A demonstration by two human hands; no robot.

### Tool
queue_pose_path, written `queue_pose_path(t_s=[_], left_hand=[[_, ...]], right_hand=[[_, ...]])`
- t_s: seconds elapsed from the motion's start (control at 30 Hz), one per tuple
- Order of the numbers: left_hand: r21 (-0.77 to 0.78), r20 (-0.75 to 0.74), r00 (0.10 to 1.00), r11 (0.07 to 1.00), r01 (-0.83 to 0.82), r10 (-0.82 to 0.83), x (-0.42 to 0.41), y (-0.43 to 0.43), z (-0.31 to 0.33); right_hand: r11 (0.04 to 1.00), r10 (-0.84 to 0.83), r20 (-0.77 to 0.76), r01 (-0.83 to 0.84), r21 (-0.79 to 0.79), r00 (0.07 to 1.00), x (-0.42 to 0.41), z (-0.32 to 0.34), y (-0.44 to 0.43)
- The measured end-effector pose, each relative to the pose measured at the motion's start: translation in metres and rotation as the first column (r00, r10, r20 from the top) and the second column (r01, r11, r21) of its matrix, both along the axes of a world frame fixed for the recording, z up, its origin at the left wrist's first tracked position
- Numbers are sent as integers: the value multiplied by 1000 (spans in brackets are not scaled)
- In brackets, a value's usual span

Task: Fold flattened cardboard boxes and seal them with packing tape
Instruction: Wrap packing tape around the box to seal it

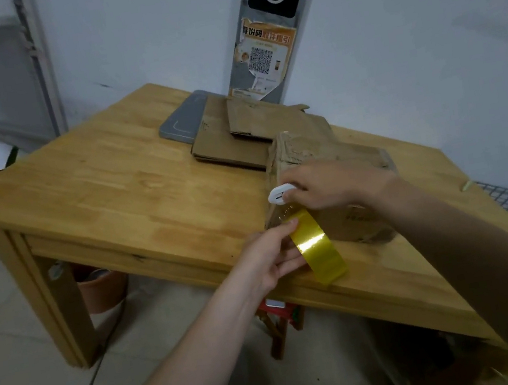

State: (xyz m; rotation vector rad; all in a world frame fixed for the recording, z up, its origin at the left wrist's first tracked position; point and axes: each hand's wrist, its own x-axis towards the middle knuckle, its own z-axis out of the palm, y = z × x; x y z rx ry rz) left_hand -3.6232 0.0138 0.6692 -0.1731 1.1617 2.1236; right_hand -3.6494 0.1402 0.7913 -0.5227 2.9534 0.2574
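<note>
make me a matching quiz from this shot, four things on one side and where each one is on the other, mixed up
1 tape strip
2 white cutter
3 flattened cardboard
4 grey pad

a held in the right hand
b far end of the table, partly under cardboard
c pinched by the left hand
d lying flat behind the box

Pairs: 1-c, 2-a, 3-d, 4-b

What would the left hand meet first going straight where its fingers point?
Likely the box, right behind the tape that the left hand pinches; depth is unclear.
</note>
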Motion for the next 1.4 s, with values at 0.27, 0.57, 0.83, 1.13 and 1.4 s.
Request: queue_pose_path(t_s=[0.27,0.57,0.83,1.13,1.4], left_hand=[[-24,41,997,998,63,-62,-5,5,-2],[44,16,1000,999,-16,15,1,13,-6],[117,18,998,991,-64,62,8,16,-13],[136,-4,997,988,-70,71,12,15,-14],[136,-7,997,988,-70,72,9,17,-17]], right_hand=[[999,-20,-15,20,-47,1000,-3,-2,10],[990,124,10,-125,70,992,-3,-1,6],[975,139,43,-144,171,989,-3,-1,-1],[911,107,53,-119,396,993,-7,-11,-32],[882,93,93,-125,454,991,-9,-1,-22]])
